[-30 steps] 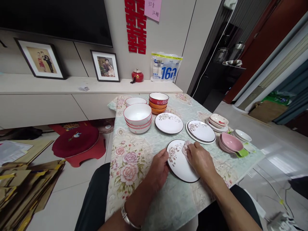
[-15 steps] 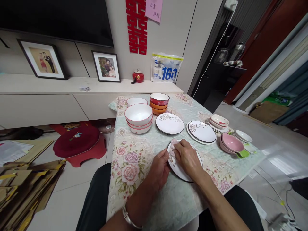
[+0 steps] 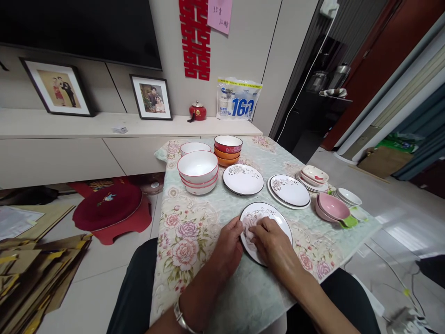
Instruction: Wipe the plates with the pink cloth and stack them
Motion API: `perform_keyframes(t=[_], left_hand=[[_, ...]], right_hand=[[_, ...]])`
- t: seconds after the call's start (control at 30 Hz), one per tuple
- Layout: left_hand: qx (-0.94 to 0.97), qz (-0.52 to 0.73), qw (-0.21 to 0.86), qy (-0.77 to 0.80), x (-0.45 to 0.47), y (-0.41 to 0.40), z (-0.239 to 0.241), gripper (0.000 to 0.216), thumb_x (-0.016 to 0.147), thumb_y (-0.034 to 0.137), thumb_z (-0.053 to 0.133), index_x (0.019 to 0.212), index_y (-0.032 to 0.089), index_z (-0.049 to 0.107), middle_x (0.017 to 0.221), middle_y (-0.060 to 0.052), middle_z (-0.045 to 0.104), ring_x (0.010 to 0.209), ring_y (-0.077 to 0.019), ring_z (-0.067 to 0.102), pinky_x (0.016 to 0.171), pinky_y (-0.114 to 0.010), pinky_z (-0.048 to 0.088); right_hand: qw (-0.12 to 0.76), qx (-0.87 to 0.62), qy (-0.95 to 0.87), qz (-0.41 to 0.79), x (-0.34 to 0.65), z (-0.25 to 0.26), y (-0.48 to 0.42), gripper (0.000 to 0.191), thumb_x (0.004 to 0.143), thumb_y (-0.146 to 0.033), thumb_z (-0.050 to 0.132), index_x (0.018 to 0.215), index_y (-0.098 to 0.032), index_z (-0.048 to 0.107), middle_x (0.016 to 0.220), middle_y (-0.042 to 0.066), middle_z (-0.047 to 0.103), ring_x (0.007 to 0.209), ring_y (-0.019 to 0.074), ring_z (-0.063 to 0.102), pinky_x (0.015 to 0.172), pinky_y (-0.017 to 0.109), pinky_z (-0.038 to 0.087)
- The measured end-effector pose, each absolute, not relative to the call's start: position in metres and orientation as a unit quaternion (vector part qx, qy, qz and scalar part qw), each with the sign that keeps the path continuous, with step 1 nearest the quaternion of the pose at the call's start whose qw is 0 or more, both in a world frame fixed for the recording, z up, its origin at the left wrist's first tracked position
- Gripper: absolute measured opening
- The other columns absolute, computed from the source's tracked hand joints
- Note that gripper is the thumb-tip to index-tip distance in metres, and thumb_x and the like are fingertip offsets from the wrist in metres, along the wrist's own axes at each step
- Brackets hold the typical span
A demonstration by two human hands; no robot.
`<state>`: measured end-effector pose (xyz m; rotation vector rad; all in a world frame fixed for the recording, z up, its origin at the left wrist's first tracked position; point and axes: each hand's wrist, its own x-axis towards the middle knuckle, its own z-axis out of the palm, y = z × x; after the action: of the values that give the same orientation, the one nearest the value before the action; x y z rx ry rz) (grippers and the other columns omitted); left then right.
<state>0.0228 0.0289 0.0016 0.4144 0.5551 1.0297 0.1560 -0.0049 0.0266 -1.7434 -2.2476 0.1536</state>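
Note:
A white plate (image 3: 281,221) with a dark rim and a floral pattern is in front of me at the table's near side. My left hand (image 3: 227,246) grips its left edge, thumb on top and fingers underneath. In my right hand (image 3: 274,241) a crumpled pale pink cloth (image 3: 251,232) is pinched and pressed against the plate's face. Just beyond lie another patterned plate (image 3: 243,180) and, to its right, a patterned plate (image 3: 290,190) on top of a white one.
White bowls with red rims (image 3: 198,168) are stacked at the back left, beside red and orange bowls (image 3: 228,144). On the right are pink bowls (image 3: 333,207), small dishes (image 3: 314,174) and white bowls (image 3: 349,196). A floral tablecloth (image 3: 187,250) covers the table.
My right hand has moved the cloth down from the plate's upper left edge toward its left middle, uncovering more of the upper pattern. My left hand keeps its hold; the view has shifted slightly.

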Motion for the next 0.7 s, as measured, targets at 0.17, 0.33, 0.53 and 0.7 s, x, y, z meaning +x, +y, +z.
perform_keyframes(t=[0.17, 0.33, 0.53, 0.7], left_hand=[[0.194, 0.484, 0.811, 0.266, 0.022, 0.031, -0.001, 0.033, 0.069, 0.03, 0.079, 0.098, 0.015, 0.073, 0.108, -0.012, 0.076, 0.115, -0.0316, 0.063, 0.1, -0.042, 0.047], [0.179, 0.48, 0.808, 0.291, 0.022, 0.03, -0.002, 0.032, 0.068, 0.03, 0.079, 0.096, 0.015, 0.074, 0.105, -0.013, 0.077, 0.117, -0.033, 0.062, 0.099, -0.042, 0.047], [0.191, 0.482, 0.801, 0.298, 0.022, 0.029, -0.001, 0.027, 0.071, 0.031, 0.077, 0.094, 0.016, 0.075, 0.104, -0.012, 0.077, 0.118, -0.0343, 0.062, 0.099, -0.044, 0.047], [0.188, 0.488, 0.801, 0.291, 0.023, 0.029, 0.0, 0.028, 0.071, 0.03, 0.077, 0.094, 0.015, 0.074, 0.106, -0.013, 0.077, 0.118, -0.0347, 0.061, 0.1, -0.045, 0.047]], right_hand=[[0.167, -0.624, -0.762, 0.045, 0.155, 0.027, 0.032, 0.022, 0.093, -0.013, 0.055, 0.107, -0.02, 0.07, 0.102, 0.008, 0.063, 0.098, 0.0216, 0.057, 0.083, 0.03, 0.044], [0.077, -0.707, -0.703, 0.003, 0.185, 0.032, 0.034, 0.02, 0.097, -0.02, 0.052, 0.108, -0.018, 0.069, 0.099, 0.008, 0.063, 0.089, 0.0201, 0.061, 0.069, 0.027, 0.039], [-0.025, -0.714, -0.697, -0.063, 0.199, 0.024, -0.01, 0.018, 0.096, -0.022, 0.051, 0.095, -0.016, 0.068, 0.087, 0.009, 0.061, 0.076, 0.0218, 0.062, 0.058, 0.029, 0.028], [0.001, -0.706, -0.706, -0.057, 0.191, 0.02, -0.014, 0.015, 0.094, -0.02, 0.053, 0.093, -0.017, 0.068, 0.085, 0.008, 0.06, 0.074, 0.0202, 0.061, 0.059, 0.029, 0.028]])
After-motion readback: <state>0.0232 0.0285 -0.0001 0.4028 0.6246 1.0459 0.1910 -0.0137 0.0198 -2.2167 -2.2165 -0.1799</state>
